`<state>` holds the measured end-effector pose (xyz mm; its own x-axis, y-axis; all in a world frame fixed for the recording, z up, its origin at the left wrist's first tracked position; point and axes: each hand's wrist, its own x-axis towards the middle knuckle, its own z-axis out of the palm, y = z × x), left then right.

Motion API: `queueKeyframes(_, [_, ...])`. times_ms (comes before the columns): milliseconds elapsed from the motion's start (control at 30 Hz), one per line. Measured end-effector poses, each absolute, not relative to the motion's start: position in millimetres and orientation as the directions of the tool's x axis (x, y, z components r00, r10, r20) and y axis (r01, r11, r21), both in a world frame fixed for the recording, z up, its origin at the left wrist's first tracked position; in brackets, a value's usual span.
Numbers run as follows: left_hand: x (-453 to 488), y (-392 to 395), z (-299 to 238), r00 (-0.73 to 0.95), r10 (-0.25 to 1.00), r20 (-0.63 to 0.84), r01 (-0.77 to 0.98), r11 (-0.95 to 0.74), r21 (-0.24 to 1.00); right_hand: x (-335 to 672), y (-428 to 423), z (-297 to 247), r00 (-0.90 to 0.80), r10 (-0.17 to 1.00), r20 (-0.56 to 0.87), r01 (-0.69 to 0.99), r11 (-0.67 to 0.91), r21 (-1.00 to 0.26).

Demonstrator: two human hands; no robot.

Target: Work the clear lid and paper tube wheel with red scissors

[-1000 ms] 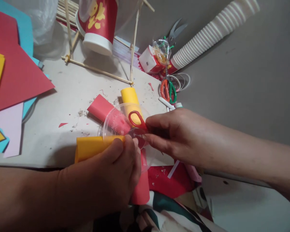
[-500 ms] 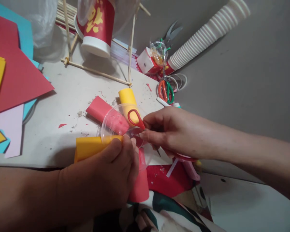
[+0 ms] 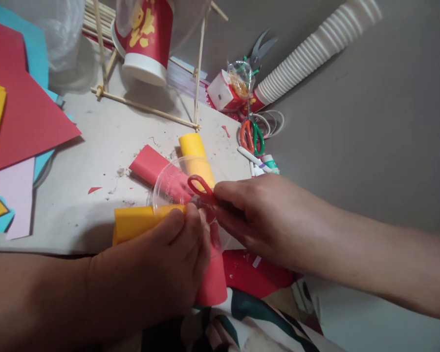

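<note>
The grey wall (image 3: 374, 161) stands dim behind the pale table (image 3: 73, 171), whose top is littered with small scraps. What I take as my landmark is the clear disc (image 3: 183, 166), which lies over the near edge of the table with paper rolls spread around it: a yellow roll (image 3: 132, 225) out to its left, a coral roll (image 3: 148, 166) at its far left, a second yellow roll (image 3: 190, 145) on its far side, and a second coral roll (image 3: 213, 281) on its near side.

The left hand (image 3: 168, 264) has thumb and fingertips pinched together on the clear disc, right by the inner end of the first yellow roll; from here I can't tell exactly which edge they press. The right hand (image 3: 264, 215) is curled closed around a red handle (image 3: 208, 196), its loop poking out over the clear disc; whatever lies beyond that loop is hidden by the fingers.

Beyond the clear disc is a stick frame (image 3: 146, 106) with a red cup (image 3: 149, 36) within it. Well to the disc's left lie sheets of coloured paper (image 3: 25, 117). To its far right I see orange-and-green scissors (image 3: 246, 137), and past them a slanting cup stack (image 3: 315, 54).
</note>
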<state>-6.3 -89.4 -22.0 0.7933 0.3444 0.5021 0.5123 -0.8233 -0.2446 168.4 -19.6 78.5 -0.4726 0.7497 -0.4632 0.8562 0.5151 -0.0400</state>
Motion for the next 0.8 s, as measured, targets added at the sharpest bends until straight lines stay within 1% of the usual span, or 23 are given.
queueKeyframes(67, [-6.1, -89.2, -22.2, 0.796, 0.348, 0.496, 0.511, -0.825, -0.242, 168.8, -18.2, 78.5, -0.46, 0.753, -0.47, 0.871, 0.484, -0.077])
queueKeyframes(133, [-5.8, -89.3, -22.3, 0.804, 0.356, 0.477, 0.51, -0.824, -0.246, 169.8, -15.1, 77.3, -0.42, 0.766, -0.487, 0.906, 0.387, -0.173])
queueKeyframes(233, [-5.6, -89.6, -22.8, 0.804, 0.347, 0.484, 0.507, -0.825, -0.25, 173.6, -11.2, 73.4, -0.319, 0.774, -0.547, 0.931, 0.147, -0.335])
queueKeyframes(300, [-5.9, -89.5, -23.2, 0.801, 0.339, 0.493, 0.502, -0.83, -0.244, 176.4, -10.5, 71.0, -0.244, 0.752, -0.612, 0.91, -0.04, -0.412])
queueKeyframes(367, [-6.4, -89.4, -23.1, 0.805, 0.343, 0.484, 0.498, -0.834, -0.237, 177.6, -10.9, 70.3, -0.19, 0.72, -0.667, 0.878, -0.179, -0.444])
queueKeyframes(400, [-6.6, -89.4, -22.9, 0.807, 0.345, 0.478, 0.496, -0.836, -0.234, 177.2, -11.3, 70.8, -0.179, 0.711, -0.68, 0.867, -0.212, -0.45])
queueKeyframes(433, [-6.8, -89.5, -22.7, 0.81, 0.35, 0.471, 0.496, -0.837, -0.232, 176.2, -11.6, 71.8, -0.179, 0.709, -0.682, 0.87, -0.21, -0.447])
queueKeyframes(467, [-6.9, -89.6, -22.5, 0.811, 0.356, 0.465, 0.499, -0.836, -0.228, 174.7, -11.8, 73.1, -0.192, 0.72, -0.667, 0.885, -0.167, -0.435])
queueKeyframes(533, [-6.7, -90.2, -22.4, 0.807, 0.362, 0.467, 0.503, -0.835, -0.222, 170.6, -12.2, 76.3, -0.254, 0.753, -0.607, 0.93, 0.017, -0.368])
queueKeyframes(600, [-6.3, -90.8, -22.7, 0.8, 0.363, 0.477, 0.508, -0.833, -0.218, 166.5, -12.8, 79.1, -0.339, 0.771, -0.54, 0.94, 0.249, -0.234])
queueKeyframes(667, [-6.0, -91.0, -23.3, 0.795, 0.362, 0.487, 0.511, -0.832, -0.216, 163.8, -14.3, 80.8, -0.407, 0.759, -0.508, 0.903, 0.418, -0.099])
queueKeyframes(733, [-5.8, -90.4, -23.6, 0.795, 0.356, 0.492, 0.508, -0.833, -0.217, 162.6, -16.6, 81.4, -0.441, 0.738, -0.511, 0.859, 0.511, -0.003])
queueKeyframes(800, [-5.7, -89.4, -23.6, 0.793, 0.349, 0.5, 0.504, -0.836, -0.215, 161.9, -18.7, 81.7, -0.458, 0.725, -0.514, 0.82, 0.567, 0.07])
